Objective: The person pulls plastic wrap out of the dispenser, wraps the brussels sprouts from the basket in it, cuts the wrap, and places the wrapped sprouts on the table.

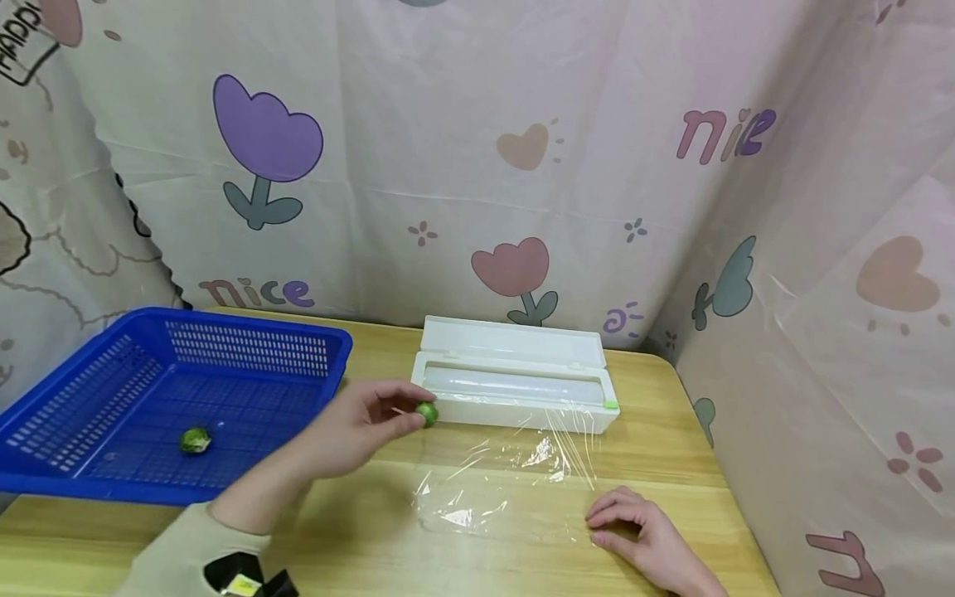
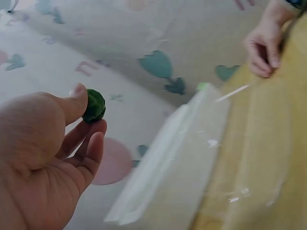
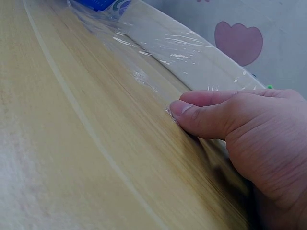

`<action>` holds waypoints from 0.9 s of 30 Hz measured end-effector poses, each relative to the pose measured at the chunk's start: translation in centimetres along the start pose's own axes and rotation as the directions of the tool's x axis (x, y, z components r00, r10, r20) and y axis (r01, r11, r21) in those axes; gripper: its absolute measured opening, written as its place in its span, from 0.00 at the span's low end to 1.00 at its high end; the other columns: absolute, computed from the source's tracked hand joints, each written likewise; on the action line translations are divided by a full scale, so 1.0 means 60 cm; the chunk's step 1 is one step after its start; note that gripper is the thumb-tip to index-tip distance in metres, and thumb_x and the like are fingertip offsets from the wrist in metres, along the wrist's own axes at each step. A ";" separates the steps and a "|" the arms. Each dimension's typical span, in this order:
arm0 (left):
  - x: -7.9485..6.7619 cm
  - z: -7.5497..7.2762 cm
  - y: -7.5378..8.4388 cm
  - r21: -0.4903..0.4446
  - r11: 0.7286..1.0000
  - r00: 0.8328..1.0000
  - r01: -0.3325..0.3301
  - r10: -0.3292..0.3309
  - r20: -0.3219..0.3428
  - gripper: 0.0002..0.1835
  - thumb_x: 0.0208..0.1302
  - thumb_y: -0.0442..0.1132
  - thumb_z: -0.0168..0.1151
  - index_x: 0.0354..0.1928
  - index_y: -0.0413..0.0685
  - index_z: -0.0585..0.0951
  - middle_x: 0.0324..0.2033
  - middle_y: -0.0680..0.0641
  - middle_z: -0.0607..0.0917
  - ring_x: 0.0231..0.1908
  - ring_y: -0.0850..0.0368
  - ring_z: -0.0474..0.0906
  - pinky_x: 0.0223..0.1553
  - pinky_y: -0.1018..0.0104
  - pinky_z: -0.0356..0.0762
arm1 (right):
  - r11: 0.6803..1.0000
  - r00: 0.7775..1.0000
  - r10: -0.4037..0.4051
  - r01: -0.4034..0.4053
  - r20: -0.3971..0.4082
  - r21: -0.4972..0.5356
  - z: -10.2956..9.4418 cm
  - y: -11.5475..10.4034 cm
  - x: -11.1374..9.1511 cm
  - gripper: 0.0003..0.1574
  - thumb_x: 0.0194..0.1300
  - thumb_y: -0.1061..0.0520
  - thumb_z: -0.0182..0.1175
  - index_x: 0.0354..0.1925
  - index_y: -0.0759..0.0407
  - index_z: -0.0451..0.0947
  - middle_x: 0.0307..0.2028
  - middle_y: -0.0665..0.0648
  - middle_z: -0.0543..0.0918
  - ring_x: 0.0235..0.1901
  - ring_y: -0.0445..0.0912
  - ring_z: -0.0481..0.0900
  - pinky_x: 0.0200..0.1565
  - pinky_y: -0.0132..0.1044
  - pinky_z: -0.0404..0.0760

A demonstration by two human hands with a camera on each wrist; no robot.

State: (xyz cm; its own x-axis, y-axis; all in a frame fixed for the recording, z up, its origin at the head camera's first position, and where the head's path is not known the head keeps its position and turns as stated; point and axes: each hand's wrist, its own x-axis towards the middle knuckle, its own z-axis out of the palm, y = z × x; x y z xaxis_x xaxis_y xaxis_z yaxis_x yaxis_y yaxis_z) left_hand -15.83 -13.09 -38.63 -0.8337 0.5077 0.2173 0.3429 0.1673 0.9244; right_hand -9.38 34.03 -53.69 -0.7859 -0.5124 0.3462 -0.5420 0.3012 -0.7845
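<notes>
My left hand [image 1: 356, 423] pinches a small green Brussels sprout [image 1: 427, 413] between thumb and fingers, raised near the left end of the white cling film box [image 1: 522, 414]. The left wrist view shows the same sprout [image 2: 94, 105] at the thumb tip. A sheet of clear cling film [image 1: 477, 497] runs from the box toward the front of the table. Its right front corner is pinched by my right hand [image 1: 645, 539]. In the right wrist view the film [image 3: 144, 79] bunches at the thumb tip. Inside the blue basket [image 1: 336, 352] lies another Brussels sprout [image 1: 196, 440].
The basket stands on the left of the wooden table [image 1: 358, 547]. The film box's lid [image 1: 515, 340] is raised at the back, with the film roll [image 1: 515, 385] showing inside. Patterned cloth [image 1: 418, 149] hangs behind the table and along the right side.
</notes>
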 end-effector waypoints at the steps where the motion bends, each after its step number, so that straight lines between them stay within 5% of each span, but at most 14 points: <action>1: 0.003 0.013 -0.008 -0.005 1.000 1.000 -0.002 0.002 0.019 0.14 0.74 0.35 0.67 0.58 0.46 0.85 0.46 0.49 0.88 0.47 0.49 0.85 0.48 0.60 0.86 | 1.000 1.000 0.001 -0.001 -0.001 -0.002 0.000 0.000 0.000 0.16 0.65 0.69 0.72 0.48 0.53 0.89 0.48 0.57 0.87 0.50 0.49 0.81 0.55 0.30 0.78; 12: 0.028 0.127 -0.082 -0.068 0.997 0.990 0.039 -0.029 0.137 0.12 0.73 0.36 0.69 0.55 0.48 0.87 0.44 0.51 0.88 0.46 0.52 0.85 0.49 0.61 0.85 | 0.999 0.999 0.054 -0.054 -0.005 0.004 0.002 -0.008 0.000 0.13 0.66 0.65 0.72 0.47 0.52 0.89 0.48 0.55 0.87 0.51 0.49 0.81 0.56 0.29 0.78; 27: 0.051 0.200 -0.119 0.016 0.998 0.979 0.053 -0.055 0.198 0.14 0.68 0.33 0.72 0.53 0.38 0.86 0.39 0.57 0.87 0.41 0.61 0.85 0.48 0.67 0.84 | 0.996 0.997 0.064 -0.066 -0.035 -0.054 0.005 -0.016 0.003 0.12 0.64 0.63 0.75 0.45 0.49 0.90 0.47 0.52 0.87 0.50 0.48 0.81 0.58 0.27 0.73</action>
State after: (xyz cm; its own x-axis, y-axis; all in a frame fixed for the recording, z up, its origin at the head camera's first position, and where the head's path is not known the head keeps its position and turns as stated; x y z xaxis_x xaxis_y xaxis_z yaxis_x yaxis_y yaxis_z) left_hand -15.64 -2.59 -48.35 -0.7488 0.6552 0.0995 0.3053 0.2077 0.9293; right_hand -8.90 33.42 -52.99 -0.8289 -0.4639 0.3126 -0.5043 0.3776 -0.7766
